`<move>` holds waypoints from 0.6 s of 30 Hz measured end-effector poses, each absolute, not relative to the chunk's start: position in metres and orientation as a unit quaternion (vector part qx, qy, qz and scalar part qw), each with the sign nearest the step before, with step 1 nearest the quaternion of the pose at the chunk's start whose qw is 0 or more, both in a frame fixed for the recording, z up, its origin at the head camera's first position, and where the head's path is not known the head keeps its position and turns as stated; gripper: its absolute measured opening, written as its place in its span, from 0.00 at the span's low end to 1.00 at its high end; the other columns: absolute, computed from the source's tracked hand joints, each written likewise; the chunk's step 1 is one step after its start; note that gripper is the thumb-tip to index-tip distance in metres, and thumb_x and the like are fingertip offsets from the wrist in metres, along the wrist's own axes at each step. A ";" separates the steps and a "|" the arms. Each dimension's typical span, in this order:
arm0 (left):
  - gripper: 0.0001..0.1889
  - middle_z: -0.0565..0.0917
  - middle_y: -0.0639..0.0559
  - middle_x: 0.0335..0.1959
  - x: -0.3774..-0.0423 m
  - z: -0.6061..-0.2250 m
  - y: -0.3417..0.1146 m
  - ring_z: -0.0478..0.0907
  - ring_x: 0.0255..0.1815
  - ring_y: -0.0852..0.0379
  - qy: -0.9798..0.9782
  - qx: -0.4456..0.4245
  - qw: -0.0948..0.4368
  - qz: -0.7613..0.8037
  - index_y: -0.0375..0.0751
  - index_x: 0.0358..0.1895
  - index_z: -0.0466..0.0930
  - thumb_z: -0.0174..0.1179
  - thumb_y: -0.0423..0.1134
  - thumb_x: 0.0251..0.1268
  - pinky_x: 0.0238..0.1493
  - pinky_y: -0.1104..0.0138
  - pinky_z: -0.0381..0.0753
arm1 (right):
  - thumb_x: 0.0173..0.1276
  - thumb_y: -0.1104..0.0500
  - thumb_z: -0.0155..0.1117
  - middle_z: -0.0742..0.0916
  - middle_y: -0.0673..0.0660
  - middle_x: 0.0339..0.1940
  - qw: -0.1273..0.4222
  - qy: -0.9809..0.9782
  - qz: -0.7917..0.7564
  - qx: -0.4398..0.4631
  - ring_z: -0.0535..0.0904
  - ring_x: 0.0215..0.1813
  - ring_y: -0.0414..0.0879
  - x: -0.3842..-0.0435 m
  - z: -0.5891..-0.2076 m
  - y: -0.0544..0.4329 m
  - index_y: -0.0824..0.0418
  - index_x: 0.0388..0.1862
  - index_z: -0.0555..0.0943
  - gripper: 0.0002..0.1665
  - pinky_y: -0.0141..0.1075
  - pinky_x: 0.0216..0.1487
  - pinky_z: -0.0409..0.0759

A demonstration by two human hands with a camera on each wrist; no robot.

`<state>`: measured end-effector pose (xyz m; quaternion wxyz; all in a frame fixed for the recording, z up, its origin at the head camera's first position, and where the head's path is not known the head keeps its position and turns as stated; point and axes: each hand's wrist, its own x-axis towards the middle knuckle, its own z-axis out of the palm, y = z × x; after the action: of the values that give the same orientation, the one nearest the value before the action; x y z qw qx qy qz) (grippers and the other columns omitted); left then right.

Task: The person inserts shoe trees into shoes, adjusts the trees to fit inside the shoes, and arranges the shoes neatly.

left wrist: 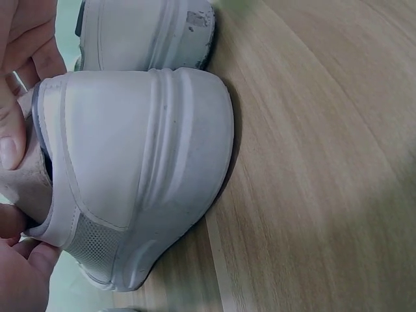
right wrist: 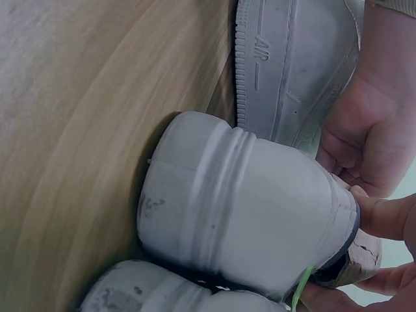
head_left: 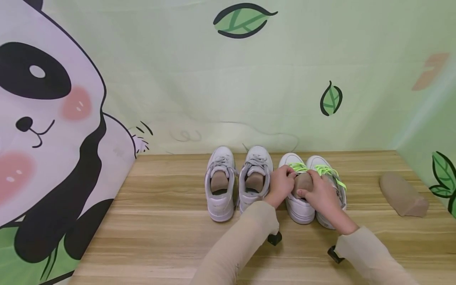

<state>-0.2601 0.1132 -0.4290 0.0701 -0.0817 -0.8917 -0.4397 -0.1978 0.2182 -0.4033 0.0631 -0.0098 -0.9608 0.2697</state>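
Note:
A white sneaker with green laces (head_left: pixel 300 213) stands heel toward me, with a brown shoe tree (head_left: pixel 303 182) partly inside its opening. My left hand (head_left: pixel 282 185) pinches the sneaker's collar on the left side; the left wrist view shows its fingertips at the edge beside the shoe tree (left wrist: pixel 29 188). My right hand (head_left: pixel 323 194) holds the shoe tree from the right, thumb on its near face. The other green-laced sneaker (head_left: pixel 342 194) stands close on the right, its opening hidden by my right hand. In the right wrist view the shoe tree (right wrist: pixel 361 257) shows above the heel collar.
Two white sneakers with grey laces, the left one (head_left: pixel 221 206) and the right one (head_left: pixel 246 202), stand to the left, each with a brown form inside. Another shoe tree (head_left: pixel 402 194) lies at the right on the wooden surface (head_left: pixel 160 229). A printed cloth (head_left: pixel 178 79) rises behind.

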 end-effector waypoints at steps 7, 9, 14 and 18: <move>0.04 0.80 0.54 0.23 -0.260 -0.428 0.113 0.73 0.25 0.61 -0.892 -0.082 0.073 -0.438 0.44 0.26 0.78 0.57 0.37 0.56 0.25 0.76 0.66 | 0.53 0.54 0.64 0.70 0.78 0.52 0.056 -0.962 0.267 -0.009 0.66 0.52 0.70 -0.199 -0.401 0.217 0.72 0.58 0.61 0.39 0.60 0.44 0.67; 0.05 0.80 0.54 0.23 -0.260 -0.428 0.113 0.73 0.25 0.61 -0.892 -0.087 0.075 -0.437 0.44 0.26 0.78 0.56 0.37 0.57 0.25 0.76 0.66 | 0.53 0.53 0.64 0.71 0.78 0.51 0.049 -0.965 0.257 -0.009 0.67 0.52 0.70 -0.198 -0.398 0.217 0.72 0.59 0.61 0.40 0.59 0.43 0.68; 0.04 0.80 0.54 0.23 -0.261 -0.431 0.114 0.73 0.24 0.62 -0.890 -0.093 0.078 -0.439 0.45 0.26 0.77 0.56 0.38 0.57 0.25 0.77 0.66 | 0.51 0.51 0.65 0.74 0.77 0.47 0.042 -0.974 0.221 0.004 0.73 0.45 0.68 -0.195 -0.394 0.215 0.73 0.60 0.59 0.44 0.54 0.33 0.72; 0.04 0.81 0.55 0.23 -0.261 -0.432 0.113 0.73 0.24 0.62 -0.892 -0.090 0.088 -0.434 0.45 0.26 0.78 0.58 0.38 0.55 0.25 0.77 0.66 | 0.51 0.50 0.66 0.76 0.77 0.45 0.054 -0.978 0.201 0.013 0.75 0.42 0.67 -0.192 -0.397 0.212 0.72 0.60 0.59 0.45 0.52 0.29 0.72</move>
<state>-0.2614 0.1132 -0.4318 0.0885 -0.0905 -0.8920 -0.4340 -0.1918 0.2123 -0.3968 0.0545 0.0132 -0.9780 0.2009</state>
